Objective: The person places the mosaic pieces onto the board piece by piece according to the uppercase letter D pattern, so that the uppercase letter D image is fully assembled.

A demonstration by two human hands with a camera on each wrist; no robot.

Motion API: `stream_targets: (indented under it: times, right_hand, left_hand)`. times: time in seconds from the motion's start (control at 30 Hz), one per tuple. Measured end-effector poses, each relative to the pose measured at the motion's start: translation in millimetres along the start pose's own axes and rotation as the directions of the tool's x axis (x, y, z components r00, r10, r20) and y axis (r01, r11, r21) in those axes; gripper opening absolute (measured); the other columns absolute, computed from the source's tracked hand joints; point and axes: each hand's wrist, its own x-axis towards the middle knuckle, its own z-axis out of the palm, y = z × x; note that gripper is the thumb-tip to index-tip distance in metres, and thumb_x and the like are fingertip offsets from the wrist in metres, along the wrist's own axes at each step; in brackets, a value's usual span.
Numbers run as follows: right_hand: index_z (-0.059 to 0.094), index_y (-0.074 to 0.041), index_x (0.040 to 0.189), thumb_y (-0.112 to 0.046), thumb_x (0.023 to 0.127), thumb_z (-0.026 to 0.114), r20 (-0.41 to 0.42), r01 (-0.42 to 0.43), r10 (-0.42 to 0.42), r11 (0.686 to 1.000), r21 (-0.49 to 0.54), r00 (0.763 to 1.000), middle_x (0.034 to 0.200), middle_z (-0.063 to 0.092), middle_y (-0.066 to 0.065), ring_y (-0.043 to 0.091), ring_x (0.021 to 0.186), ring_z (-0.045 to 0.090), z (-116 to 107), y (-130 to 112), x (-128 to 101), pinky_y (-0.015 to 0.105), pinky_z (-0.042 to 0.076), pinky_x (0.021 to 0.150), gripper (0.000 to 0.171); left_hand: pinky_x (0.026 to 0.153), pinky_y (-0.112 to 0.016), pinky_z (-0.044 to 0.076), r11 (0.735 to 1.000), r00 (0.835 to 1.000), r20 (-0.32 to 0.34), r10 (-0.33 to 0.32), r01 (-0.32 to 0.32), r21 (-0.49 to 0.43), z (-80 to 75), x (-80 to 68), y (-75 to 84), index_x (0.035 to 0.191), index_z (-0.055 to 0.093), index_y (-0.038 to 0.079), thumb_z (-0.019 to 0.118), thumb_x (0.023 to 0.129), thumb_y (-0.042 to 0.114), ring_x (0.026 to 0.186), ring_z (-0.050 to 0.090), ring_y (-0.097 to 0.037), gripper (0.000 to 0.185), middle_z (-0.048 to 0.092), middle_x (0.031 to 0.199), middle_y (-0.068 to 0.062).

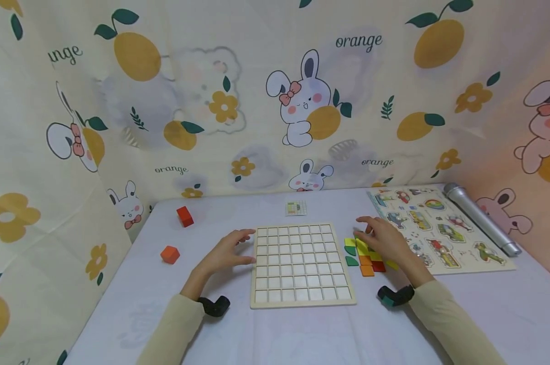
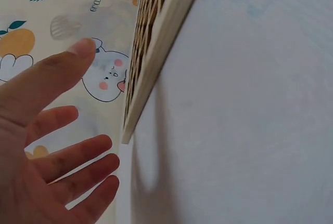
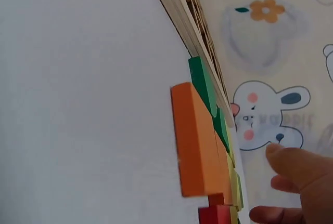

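Spread left hand (image 2: 41,146) beside grid board (image 2: 156,52)

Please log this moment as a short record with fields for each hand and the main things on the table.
left hand: open, fingers at the left edge of the grid board
right hand: open, over the coloured tiles
grid board cells: all bare
loose blocks: red block, orange block, left of board
far right: picture puzzle, microphone

The head camera looked down from above at the grid board (image 1: 300,265); both wrist cameras viewed its edges (image 2: 156,57) closely.
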Motion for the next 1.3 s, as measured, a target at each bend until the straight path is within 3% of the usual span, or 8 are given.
stream_targets:
  times: [0.43, 0.83, 1.3]
  right_hand:
    - [0.057, -0.007, 0.121, -0.035, 0.088, 0.063, 0.064, -0.037, 0.038, 0.999, -0.008, 0.997, 0.087, 0.058, 0.009, 0.021, 0.073, 0.048, 4, -1, 11, 0.029, 0.040, 0.060, 0.044]
    - [0.062, -0.006, 0.111, -0.032, 0.087, 0.065, 0.067, -0.058, 0.058, 0.998, -0.005, 0.996, 0.086, 0.057, 0.009, 0.022, 0.073, 0.048, 7, -2, 15, 0.030, 0.041, 0.061, 0.035]
    - [0.057, -0.005, 0.118, -0.022, 0.085, 0.065, 0.064, -0.052, 0.051, 0.998, 0.027, 0.997, 0.099, 0.056, 0.016, 0.027, 0.083, 0.051, 8, 3, 15, 0.041, 0.046, 0.071, 0.039]
  left_hand:
    - [0.103, -0.045, 0.033, 0.997, 0.999, 0.021, -0.024, 0.022, 0.068, 6.5, 5.4, -13.4, 0.136, 0.047, 0.013, 0.082, 0.071, 0.027, 0.122, 0.041, -0.024, 0.074, 0.051, 0.131, -0.010]
    - [0.102, -0.044, 0.033, 0.995, 0.999, 0.033, 0.016, -0.019, 0.100, 6.8, 2.8, -18.5, 0.134, 0.048, 0.008, 0.082, 0.069, 0.033, 0.122, 0.040, -0.026, 0.077, 0.049, 0.131, -0.010]
    - [0.104, -0.048, 0.029, 0.988, 0.996, 0.074, 0.041, -0.051, 0.145, 5.2, 0.2, -16.4, 0.133, 0.048, 0.006, 0.081, 0.070, 0.031, 0.126, 0.034, -0.031, 0.075, 0.047, 0.134, -0.012]
